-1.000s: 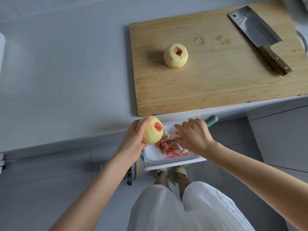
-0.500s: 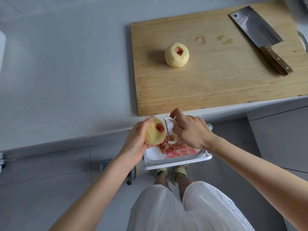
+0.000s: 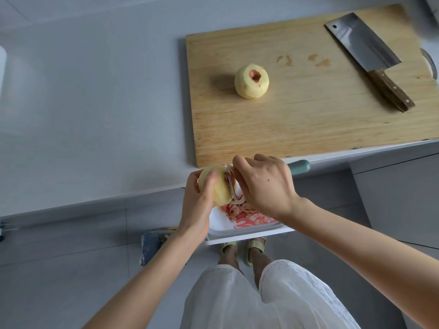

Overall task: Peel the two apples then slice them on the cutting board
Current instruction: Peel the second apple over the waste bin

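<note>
A peeled apple [image 3: 251, 81] with a little red skin left in its hollow sits on the wooden cutting board [image 3: 297, 129]. My left hand [image 3: 197, 205] grips a second, mostly peeled apple [image 3: 219, 186] just in front of the counter edge. My right hand [image 3: 263, 186] holds a peeler [image 3: 231, 185] with a teal handle end [image 3: 300, 166]; its blade lies against the apple's right side, where some red skin shows. A pale strip of peel hangs below the blade.
A cleaver [image 3: 370, 60] with a wooden handle lies at the board's far right. Below my hands a white bin [image 3: 247, 230] holds red peelings. The grey counter [image 3: 95, 103] stretches to the left. My legs and sandalled feet are on the floor beneath.
My right hand rose from the bin and brought the peeler onto the apple. My left hand turned the apple, so its red hollow no longer faces me.
</note>
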`<state>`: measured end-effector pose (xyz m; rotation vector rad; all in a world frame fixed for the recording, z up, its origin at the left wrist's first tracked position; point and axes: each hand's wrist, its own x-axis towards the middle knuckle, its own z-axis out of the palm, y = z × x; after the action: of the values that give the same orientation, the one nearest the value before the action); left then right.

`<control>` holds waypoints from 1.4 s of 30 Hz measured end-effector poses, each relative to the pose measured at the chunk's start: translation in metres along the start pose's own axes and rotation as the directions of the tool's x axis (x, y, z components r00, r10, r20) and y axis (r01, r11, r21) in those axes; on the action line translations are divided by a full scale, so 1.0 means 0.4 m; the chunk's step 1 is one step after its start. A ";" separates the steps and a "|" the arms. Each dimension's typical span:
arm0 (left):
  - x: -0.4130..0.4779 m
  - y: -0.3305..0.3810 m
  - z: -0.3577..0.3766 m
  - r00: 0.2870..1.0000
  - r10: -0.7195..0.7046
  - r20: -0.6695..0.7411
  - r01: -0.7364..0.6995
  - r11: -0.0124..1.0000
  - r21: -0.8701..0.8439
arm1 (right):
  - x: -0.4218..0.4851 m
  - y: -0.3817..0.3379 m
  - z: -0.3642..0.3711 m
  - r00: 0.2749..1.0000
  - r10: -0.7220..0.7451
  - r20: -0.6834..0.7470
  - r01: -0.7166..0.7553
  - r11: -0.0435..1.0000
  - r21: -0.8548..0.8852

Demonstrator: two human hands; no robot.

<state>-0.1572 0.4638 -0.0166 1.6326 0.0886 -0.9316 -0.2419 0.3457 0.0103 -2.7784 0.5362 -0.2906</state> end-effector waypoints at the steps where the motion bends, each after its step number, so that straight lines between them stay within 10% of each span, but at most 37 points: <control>1: -0.002 0.002 0.002 1.000 -0.002 -0.004 0.002 1.000 0.001 | 0.000 0.001 -0.002 1.000 0.000 -0.011 0.000 1.000 0.013; 14: -0.002 0.041 -0.033 0.938 -0.226 0.264 0.225 0.974 0.034 | -0.007 0.096 0.018 0.997 -0.010 0.072 0.009 1.000 0.007; 18: 0.016 0.053 -0.048 0.907 -0.270 0.322 0.276 0.961 0.027 | 0.002 0.114 0.043 0.938 0.162 0.307 -0.184 0.982 0.045; 21: 0.023 0.054 -0.053 0.921 -0.190 0.340 0.165 0.981 0.103 | -0.009 0.142 0.082 0.586 0.240 0.774 -0.738 0.552 0.388; 23: 0.024 0.051 -0.049 0.941 -0.113 0.320 0.056 0.982 0.182 | -0.043 0.132 0.128 0.434 0.284 0.855 -0.771 0.609 0.189; 26: 0.018 0.046 -0.045 0.943 0.075 0.323 -0.215 0.880 0.423 | -0.088 0.124 0.181 0.625 0.532 0.572 -0.495 0.836 -0.237; 28: 0.020 0.038 -0.046 0.890 0.223 0.398 -0.418 0.747 0.517 | -0.088 0.128 0.185 0.628 0.504 0.593 -0.588 0.806 -0.062; 29: 0.021 0.036 -0.045 0.858 0.266 0.439 -0.486 0.695 0.530 | -0.078 0.128 0.172 0.586 0.464 0.664 -0.675 0.733 0.084; 31: 0.026 0.037 -0.045 0.801 0.338 0.495 -0.588 0.603 0.539 | -0.059 0.123 0.139 0.444 0.430 0.787 -0.895 0.259 0.364; 34: 0.036 0.037 -0.046 0.726 0.396 0.563 -0.687 0.466 0.558 | -0.043 0.112 0.082 0.372 0.205 0.905 -0.843 -0.334 0.422; 37: 0.037 0.042 -0.035 0.671 0.420 0.612 -0.742 0.371 0.559 | -0.025 0.092 0.043 0.454 0.014 0.891 -0.784 -0.470 0.406; 42: 0.053 0.085 -0.015 0.626 0.484 0.611 -0.779 0.361 0.513 | -0.006 0.078 0.021 0.538 0.124 0.834 -0.697 -0.490 0.523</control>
<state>-0.1219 0.4497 -0.0027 1.9311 -1.3300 -0.6037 -0.2523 0.3209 -0.0081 -0.5822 0.8555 0.1386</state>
